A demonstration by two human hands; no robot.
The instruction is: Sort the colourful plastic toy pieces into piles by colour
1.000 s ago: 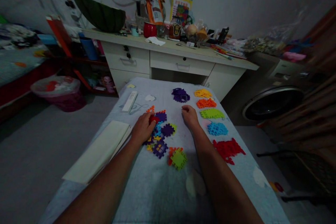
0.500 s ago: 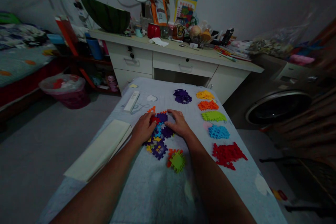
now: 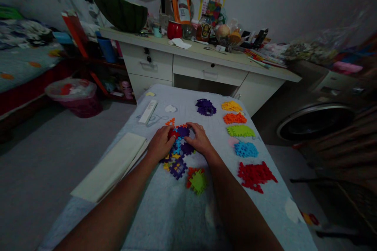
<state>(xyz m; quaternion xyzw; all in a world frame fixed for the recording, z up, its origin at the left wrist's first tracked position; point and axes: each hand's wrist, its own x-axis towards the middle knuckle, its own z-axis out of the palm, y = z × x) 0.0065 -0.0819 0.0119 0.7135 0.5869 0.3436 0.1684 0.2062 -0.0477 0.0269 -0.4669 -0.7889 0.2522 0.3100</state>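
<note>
Mixed pieces (image 3: 177, 147): on tabletop (image 3: 160, 208) between the hands, partly covered.
Left hand (image 3: 160, 143): curled at red piece (image 3: 174, 133), grip unclear.
Right hand (image 3: 200, 139): thumb parted from fingers; can't tell whether grip holds anything.

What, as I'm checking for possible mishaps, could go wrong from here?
The left hand and right hand sit close around the overlapping mixed pieces, so a finger might snag and scatter some. The right forearm passes beside the lime-green piece overlapping an orange piece, and could nudge them. The red pile lies toward the right side of the table; an outward sweep might knock pieces off.
</note>
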